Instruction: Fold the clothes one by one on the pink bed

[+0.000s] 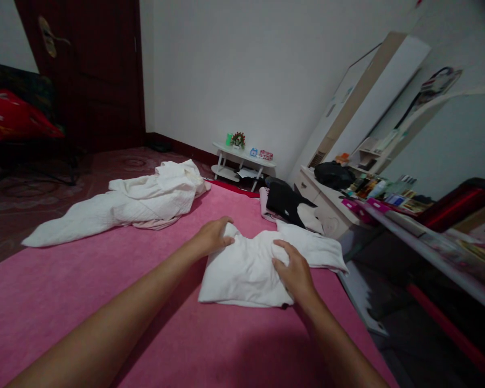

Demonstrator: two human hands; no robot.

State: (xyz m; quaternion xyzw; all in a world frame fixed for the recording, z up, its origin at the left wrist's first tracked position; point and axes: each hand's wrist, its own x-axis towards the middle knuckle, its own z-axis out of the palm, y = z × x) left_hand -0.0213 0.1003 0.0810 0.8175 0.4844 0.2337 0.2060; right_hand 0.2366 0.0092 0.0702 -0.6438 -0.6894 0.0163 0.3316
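A white garment (pixel 246 269), folded into a rough block, lies on the pink bed cover (pixel 161 318) in front of me. My left hand (pixel 215 236) grips its far left corner, thumb and fingers closed around the cloth. At the right side, my right hand (pixel 294 268) has its fingers and thumb bent on the same garment, gathering a fold. A small dark spot shows at its near right corner. Just behind my right hand, more white cloth (pixel 319 248) stretches to the bed's right edge; whether it belongs to the same garment I cannot tell.
Crumpled white clothing (pixel 145 202) lies at the far left of the bed. Black folded clothes (pixel 285 205) sit at the far right corner. A small white table (pixel 242 153) stands beyond, a cluttered dresser (pixel 327 199) and a shelf (pixel 432 242) to the right.
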